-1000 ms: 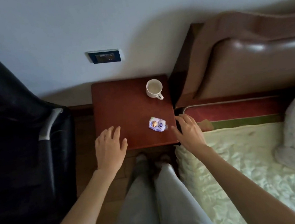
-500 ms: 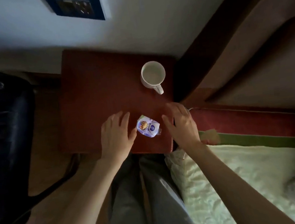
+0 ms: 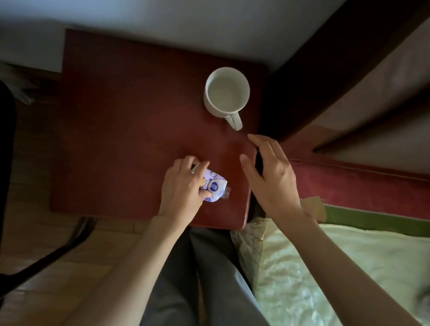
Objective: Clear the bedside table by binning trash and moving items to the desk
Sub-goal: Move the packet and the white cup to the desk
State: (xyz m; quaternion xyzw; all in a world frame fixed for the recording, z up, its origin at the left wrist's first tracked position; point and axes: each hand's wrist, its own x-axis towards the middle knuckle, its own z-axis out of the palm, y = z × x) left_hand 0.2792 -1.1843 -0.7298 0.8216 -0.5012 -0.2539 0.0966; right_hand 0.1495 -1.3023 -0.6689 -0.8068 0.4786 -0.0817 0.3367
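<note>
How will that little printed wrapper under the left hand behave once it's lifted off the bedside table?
The wrapper looks like thin, crinkled plastic film, so probably floppy and very light. Its glossy surface may slip unless pinched. The left hand already curls over it, so a pinch seems enough; the mug stands well clear.

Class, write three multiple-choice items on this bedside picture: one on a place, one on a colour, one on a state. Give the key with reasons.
1. Where is the mug on the bedside table?
A. far corner by the bed
B. near edge by the chair
C. on the floor

2. What colour is the mug?
A. blue
B. white
C. black

3. What is the left hand doing?
A. lifting the mug
B. resting on the bed
C. closing on the wrapper

Key: A, it stands beside the headboard; B, its rim and handle show white; C, fingers cover the wrapper while the right hand is open.
</note>
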